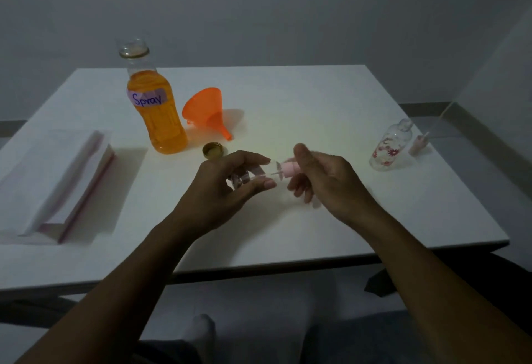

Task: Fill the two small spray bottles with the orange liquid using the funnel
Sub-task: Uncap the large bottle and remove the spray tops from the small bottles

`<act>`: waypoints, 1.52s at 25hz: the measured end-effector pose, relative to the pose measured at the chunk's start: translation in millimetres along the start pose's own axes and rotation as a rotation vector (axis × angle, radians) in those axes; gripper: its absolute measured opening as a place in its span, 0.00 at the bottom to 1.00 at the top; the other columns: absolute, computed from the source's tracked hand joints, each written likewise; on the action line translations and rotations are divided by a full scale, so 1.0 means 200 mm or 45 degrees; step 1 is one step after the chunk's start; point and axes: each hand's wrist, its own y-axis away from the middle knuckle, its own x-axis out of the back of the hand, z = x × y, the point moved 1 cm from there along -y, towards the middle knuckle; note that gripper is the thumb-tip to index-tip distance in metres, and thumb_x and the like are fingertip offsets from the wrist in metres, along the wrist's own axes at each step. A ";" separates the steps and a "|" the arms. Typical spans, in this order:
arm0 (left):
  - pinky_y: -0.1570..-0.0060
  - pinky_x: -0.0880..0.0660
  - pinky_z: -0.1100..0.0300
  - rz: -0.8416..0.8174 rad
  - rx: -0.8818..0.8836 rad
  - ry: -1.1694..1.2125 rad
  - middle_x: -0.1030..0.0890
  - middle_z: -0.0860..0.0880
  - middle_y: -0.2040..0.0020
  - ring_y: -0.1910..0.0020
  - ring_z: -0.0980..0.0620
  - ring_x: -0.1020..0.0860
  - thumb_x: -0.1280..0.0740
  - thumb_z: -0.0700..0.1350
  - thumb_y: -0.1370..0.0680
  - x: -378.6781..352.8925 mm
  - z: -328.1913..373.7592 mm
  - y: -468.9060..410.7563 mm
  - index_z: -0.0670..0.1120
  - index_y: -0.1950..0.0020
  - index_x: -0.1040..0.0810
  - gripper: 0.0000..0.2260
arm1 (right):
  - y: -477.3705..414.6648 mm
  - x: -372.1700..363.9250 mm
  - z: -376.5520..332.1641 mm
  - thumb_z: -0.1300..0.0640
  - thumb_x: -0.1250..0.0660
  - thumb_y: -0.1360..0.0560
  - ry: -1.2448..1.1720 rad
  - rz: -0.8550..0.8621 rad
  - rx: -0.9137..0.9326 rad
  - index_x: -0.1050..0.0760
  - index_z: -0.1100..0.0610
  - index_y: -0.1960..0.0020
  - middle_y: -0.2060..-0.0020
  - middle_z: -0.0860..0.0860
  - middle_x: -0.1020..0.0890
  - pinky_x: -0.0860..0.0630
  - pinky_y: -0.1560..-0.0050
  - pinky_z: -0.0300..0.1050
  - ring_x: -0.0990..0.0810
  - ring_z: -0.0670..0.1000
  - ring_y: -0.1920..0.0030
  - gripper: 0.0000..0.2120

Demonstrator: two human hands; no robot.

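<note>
My left hand grips a small clear spray bottle held sideways over the table's middle. My right hand pinches its pink spray head, which sits just off the bottle's neck with its thin tube still inside. A second small clear bottle with flower prints stands open at the right, its pink spray head lying beside it. The tall open bottle of orange liquid, labelled "Spray", stands at the back left. An orange funnel lies on its side next to it.
A gold cap lies in front of the big bottle. A white stack of paper or tissue in a clear sleeve occupies the left of the white table. The table's near edge runs just below my wrists.
</note>
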 end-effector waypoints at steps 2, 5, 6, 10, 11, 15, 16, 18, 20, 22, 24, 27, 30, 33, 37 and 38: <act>0.63 0.26 0.67 0.025 -0.038 -0.027 0.23 0.66 0.54 0.58 0.59 0.23 0.33 0.61 0.29 0.00 0.00 -0.01 0.56 0.43 0.22 0.18 | -0.01 0.00 0.01 0.45 0.33 0.23 -0.006 0.058 0.065 0.17 0.56 0.48 0.60 0.51 0.14 0.20 0.57 0.44 0.16 0.47 0.60 0.15; 0.64 0.26 0.67 0.053 -0.029 -0.034 0.23 0.67 0.53 0.57 0.59 0.23 0.33 0.61 0.30 0.00 0.00 -0.01 0.57 0.43 0.23 0.17 | 0.00 0.05 0.02 0.59 0.25 0.27 -0.275 -0.080 0.151 0.21 0.54 0.38 0.45 0.50 0.16 0.18 0.47 0.45 0.17 0.50 0.46 0.18; 0.63 0.26 0.68 0.054 -0.030 -0.034 0.24 0.68 0.53 0.56 0.59 0.23 0.32 0.61 0.30 0.00 0.01 -0.01 0.58 0.43 0.23 0.17 | -0.01 0.05 0.02 0.55 0.24 0.28 -0.304 -0.098 0.098 0.23 0.51 0.35 0.43 0.49 0.17 0.18 0.46 0.46 0.17 0.50 0.44 0.22; 0.60 0.26 0.70 0.031 -0.049 -0.029 0.23 0.67 0.53 0.55 0.61 0.23 0.30 0.59 0.31 -0.01 0.00 -0.01 0.56 0.42 0.22 0.19 | -0.03 0.00 0.01 0.39 0.35 0.23 -0.122 0.036 -0.126 0.17 0.54 0.48 0.60 0.53 0.13 0.18 0.61 0.53 0.15 0.54 0.63 0.19; 0.60 0.26 0.70 0.022 -0.047 -0.035 0.23 0.66 0.52 0.54 0.61 0.23 0.30 0.59 0.31 -0.01 0.00 -0.01 0.55 0.42 0.22 0.19 | -0.02 0.00 0.01 0.41 0.35 0.22 -0.083 0.052 -0.090 0.16 0.55 0.52 0.64 0.53 0.14 0.20 0.65 0.50 0.16 0.53 0.67 0.18; 0.59 0.25 0.71 -0.011 -0.015 -0.003 0.21 0.63 0.52 0.54 0.61 0.22 0.30 0.59 0.31 -0.02 -0.01 -0.01 0.53 0.41 0.21 0.20 | 0.00 0.06 0.01 0.56 0.25 0.27 0.157 0.089 0.283 0.16 0.54 0.47 0.57 0.45 0.14 0.20 0.55 0.36 0.16 0.45 0.57 0.08; 0.59 0.26 0.71 -0.017 -0.009 0.010 0.21 0.64 0.52 0.54 0.61 0.22 0.30 0.58 0.31 -0.02 0.00 -0.01 0.53 0.41 0.21 0.20 | 0.01 0.07 0.01 0.59 0.24 0.28 0.251 0.107 0.376 0.16 0.54 0.47 0.54 0.45 0.15 0.21 0.52 0.33 0.17 0.44 0.54 0.10; 0.59 0.25 0.69 -0.022 0.008 0.036 0.21 0.64 0.53 0.55 0.61 0.21 0.30 0.59 0.30 -0.03 0.00 -0.02 0.53 0.42 0.21 0.19 | 0.01 0.08 0.00 0.61 0.24 0.29 0.372 0.157 0.506 0.17 0.55 0.48 0.51 0.45 0.16 0.23 0.50 0.32 0.18 0.43 0.52 0.10; 0.59 0.24 0.68 -0.014 0.029 0.046 0.20 0.64 0.54 0.55 0.61 0.21 0.29 0.58 0.30 -0.03 0.00 -0.02 0.53 0.42 0.21 0.19 | 0.01 0.08 -0.01 0.62 0.24 0.29 0.352 0.169 0.504 0.18 0.54 0.45 0.48 0.45 0.17 0.22 0.47 0.34 0.18 0.42 0.49 0.14; 0.59 0.25 0.69 -0.005 0.021 0.036 0.21 0.64 0.54 0.55 0.62 0.22 0.29 0.58 0.30 -0.02 0.00 -0.02 0.53 0.42 0.21 0.19 | 0.01 0.09 -0.01 0.61 0.22 0.31 0.137 0.070 0.331 0.23 0.51 0.37 0.43 0.45 0.18 0.21 0.44 0.38 0.18 0.45 0.45 0.25; 0.58 0.25 0.70 0.000 0.008 0.026 0.21 0.65 0.53 0.55 0.62 0.22 0.30 0.59 0.30 -0.01 0.01 -0.01 0.53 0.42 0.21 0.19 | 0.02 0.09 -0.02 0.53 0.21 0.32 -0.078 -0.010 0.129 0.27 0.47 0.32 0.40 0.46 0.20 0.19 0.46 0.43 0.16 0.49 0.46 0.31; 0.57 0.24 0.69 -0.019 0.029 0.027 0.21 0.64 0.52 0.54 0.62 0.21 0.30 0.59 0.30 -0.02 0.01 -0.01 0.54 0.42 0.21 0.19 | 0.01 0.08 -0.02 0.40 0.29 0.27 -0.038 0.024 -0.041 0.19 0.50 0.43 0.54 0.49 0.14 0.17 0.58 0.54 0.15 0.50 0.61 0.18; 0.58 0.22 0.65 -0.063 0.060 0.055 0.19 0.61 0.53 0.55 0.59 0.20 0.29 0.58 0.30 -0.04 0.00 -0.01 0.54 0.43 0.21 0.18 | 0.01 0.09 -0.01 0.49 0.27 0.26 0.066 0.045 0.065 0.16 0.51 0.48 0.58 0.47 0.14 0.19 0.61 0.46 0.16 0.46 0.62 0.09; 0.59 0.21 0.61 -0.086 0.105 0.083 0.18 0.61 0.54 0.57 0.57 0.20 0.29 0.60 0.31 -0.03 -0.01 -0.01 0.56 0.43 0.22 0.18 | 0.02 0.14 -0.01 0.60 0.24 0.28 0.327 0.143 0.306 0.17 0.49 0.47 0.53 0.41 0.16 0.20 0.49 0.43 0.19 0.43 0.52 0.11; 0.57 0.18 0.52 -0.122 0.217 0.211 0.19 0.59 0.52 0.59 0.55 0.17 0.27 0.57 0.30 -0.03 -0.03 -0.02 0.55 0.39 0.24 0.21 | -0.01 0.23 0.04 0.64 0.23 0.31 0.693 0.451 0.508 0.16 0.52 0.44 0.53 0.44 0.15 0.28 0.46 0.48 0.25 0.48 0.48 0.17; 0.56 0.18 0.49 -0.132 0.237 0.254 0.19 0.61 0.51 0.58 0.54 0.16 0.27 0.55 0.30 -0.03 -0.02 -0.02 0.53 0.39 0.25 0.20 | -0.02 0.25 0.05 0.65 0.23 0.30 0.736 0.525 0.529 0.16 0.53 0.43 0.52 0.46 0.14 0.28 0.47 0.47 0.25 0.50 0.47 0.17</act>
